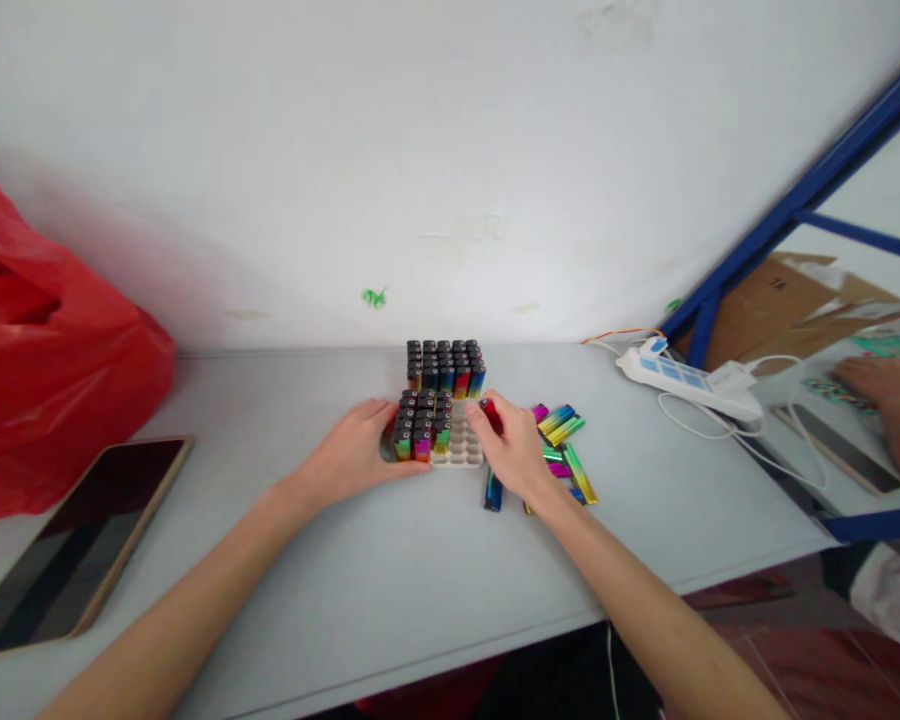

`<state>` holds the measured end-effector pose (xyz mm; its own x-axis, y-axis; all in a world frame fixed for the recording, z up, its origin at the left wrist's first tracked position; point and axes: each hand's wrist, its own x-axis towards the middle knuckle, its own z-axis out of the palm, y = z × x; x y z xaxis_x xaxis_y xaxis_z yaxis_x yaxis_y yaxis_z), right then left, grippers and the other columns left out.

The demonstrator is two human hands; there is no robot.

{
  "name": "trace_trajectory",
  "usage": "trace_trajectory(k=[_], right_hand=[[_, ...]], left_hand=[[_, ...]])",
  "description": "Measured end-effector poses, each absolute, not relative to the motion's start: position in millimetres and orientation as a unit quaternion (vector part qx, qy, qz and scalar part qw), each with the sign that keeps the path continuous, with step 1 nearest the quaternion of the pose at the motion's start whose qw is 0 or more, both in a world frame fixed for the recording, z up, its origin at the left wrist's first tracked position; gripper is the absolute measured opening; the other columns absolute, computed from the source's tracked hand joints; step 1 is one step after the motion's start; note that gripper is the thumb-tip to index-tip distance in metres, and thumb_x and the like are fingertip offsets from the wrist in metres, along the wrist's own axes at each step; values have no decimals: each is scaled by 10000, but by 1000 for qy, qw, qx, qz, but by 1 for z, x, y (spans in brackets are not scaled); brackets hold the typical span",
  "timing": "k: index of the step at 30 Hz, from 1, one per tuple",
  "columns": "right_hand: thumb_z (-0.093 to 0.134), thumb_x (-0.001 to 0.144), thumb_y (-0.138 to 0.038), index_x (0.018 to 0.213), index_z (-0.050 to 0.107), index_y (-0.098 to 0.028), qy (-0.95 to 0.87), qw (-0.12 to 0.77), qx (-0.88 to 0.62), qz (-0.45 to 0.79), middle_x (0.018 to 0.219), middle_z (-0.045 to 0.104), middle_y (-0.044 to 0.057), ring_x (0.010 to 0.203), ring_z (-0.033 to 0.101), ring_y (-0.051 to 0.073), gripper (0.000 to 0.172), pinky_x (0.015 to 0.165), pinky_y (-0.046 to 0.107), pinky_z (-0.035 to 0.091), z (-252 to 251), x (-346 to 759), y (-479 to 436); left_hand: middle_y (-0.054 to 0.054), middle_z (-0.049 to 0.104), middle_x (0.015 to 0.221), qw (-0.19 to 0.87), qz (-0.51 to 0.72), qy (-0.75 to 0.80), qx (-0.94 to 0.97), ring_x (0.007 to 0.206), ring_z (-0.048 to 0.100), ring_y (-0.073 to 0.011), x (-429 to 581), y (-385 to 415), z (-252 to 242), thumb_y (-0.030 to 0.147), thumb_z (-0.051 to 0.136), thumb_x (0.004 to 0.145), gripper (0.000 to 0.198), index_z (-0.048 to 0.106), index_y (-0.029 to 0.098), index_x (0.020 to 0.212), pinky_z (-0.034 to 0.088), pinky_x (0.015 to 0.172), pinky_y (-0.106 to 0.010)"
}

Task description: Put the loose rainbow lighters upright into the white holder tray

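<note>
left hand (360, 445) clasping the left edge of a half-filled white tray (461, 452) on the grey table (420, 580), right hand (514, 452) pinching a red lighter (490, 413) over the tray's empty right slots, loose lighters (570, 440) lying just beside it, full tray (445, 367) standing behind

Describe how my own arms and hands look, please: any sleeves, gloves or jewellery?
The left forearm and right forearm are bare to the picture's edge: no sleeves or cuffs. The left hand and right hand are bare too: no gloves, and no watch, ring or bracelet shows.
</note>
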<state>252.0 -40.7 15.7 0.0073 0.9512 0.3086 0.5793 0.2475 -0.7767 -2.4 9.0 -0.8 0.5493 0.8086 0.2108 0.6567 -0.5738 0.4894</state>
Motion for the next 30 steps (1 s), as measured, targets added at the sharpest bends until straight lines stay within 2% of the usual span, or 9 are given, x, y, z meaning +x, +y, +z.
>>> trace_trajectory(k=[4,8,11,14,16,20,23,27,30], right_hand=[[484,1143,-483,1016,595,-251,-709,408,-534,213,783,648,-9,733,633,203,286,688,308,453,23,258,-44],[502,1159,-428,1036,658,-233,-787,375,-473,131,1065,714,97,1004,686,252,279,888,365,533,27,268,-46],[576,1137,-449,928,670,-229,-809,339,-471,94,954,696,80,908,664,248,318,834,363,517,28,272,-49],[595,1134,-464,889,682,-236,-808,324,-468,151,794,678,25,720,617,204,345,714,329,481,32,271,-53],[614,1124,-475,958,728,-239,-803,327,-458,198,821,726,26,707,635,202,310,710,322,491,34,270,-54],[618,1122,-458,1049,777,-244,-808,298,-442,253,956,800,56,802,702,228,277,758,328,516,36,270,-53],[616,1129,-456,1057,777,-247,-820,273,-441,243,926,790,46,771,684,215,274,740,316,481,31,269,-51],[647,1112,-545,883,726,-235,-820,264,-475,179,826,742,33,698,625,190,393,657,297,368,25,262,-52],[635,1105,-601,778,670,-229,-816,254,-487,183,752,707,5,657,594,166,497,638,291,328,26,264,-50]], left_hand=[[-113,763,1051,174,208,425,864,970,741,-358,-2,8,-1,803,823,796,641,685,214,1009,610,910,-501],[-110,765,1051,165,207,423,867,988,743,-364,-1,7,-1,774,837,801,618,689,218,1026,603,920,-493],[-103,766,1031,164,212,432,861,987,746,-366,0,7,-1,761,877,752,611,696,232,996,603,911,-476],[-103,769,1029,171,214,432,859,990,747,-364,0,7,0,763,882,739,604,704,239,981,603,913,-467],[-108,774,1046,175,212,431,859,1001,749,-369,1,7,0,771,869,751,609,713,237,1001,603,931,-476],[-120,785,1075,180,212,427,860,1035,753,-384,1,7,0,798,843,766,647,723,234,1060,605,962,-499],[-124,787,1087,181,215,428,859,1050,755,-387,1,6,1,797,837,772,643,722,236,1065,609,968,-504],[-122,790,1063,182,213,430,859,1027,761,-393,1,5,2,773,841,784,613,721,230,1043,612,949,-513],[-128,795,1082,183,218,424,860,1027,760,-391,-1,7,-1,768,829,794,610,725,228,1056,611,945,-522]])
